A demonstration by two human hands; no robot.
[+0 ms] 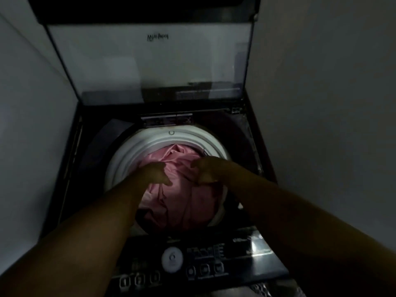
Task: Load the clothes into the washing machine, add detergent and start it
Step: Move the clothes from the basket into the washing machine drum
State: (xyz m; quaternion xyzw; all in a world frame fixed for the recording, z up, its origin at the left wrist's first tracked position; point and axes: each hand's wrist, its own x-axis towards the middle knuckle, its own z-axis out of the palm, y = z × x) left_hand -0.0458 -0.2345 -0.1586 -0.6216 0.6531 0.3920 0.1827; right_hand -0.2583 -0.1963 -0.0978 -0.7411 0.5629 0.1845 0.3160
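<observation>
Down between grey walls (321,82): washing machine (246,129), lid (145,65) propped up at back, control panel (214,254) nearest, forearms crossing over it. Pink cloth (182,202) heaped inside white drum ring (150,146), crumpled, longer front-to-back. Right hand (206,171) bunching top fold. Left hand (156,172) just beside, on cloth, grip too dark to tell.

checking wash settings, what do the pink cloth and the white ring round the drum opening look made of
The pink cloth looks like satin or smooth synthetic: soft sheen, crisp folds. The white ring looks like smooth moulded plastic, faintly glossy; dim light leaves both open.
</observation>
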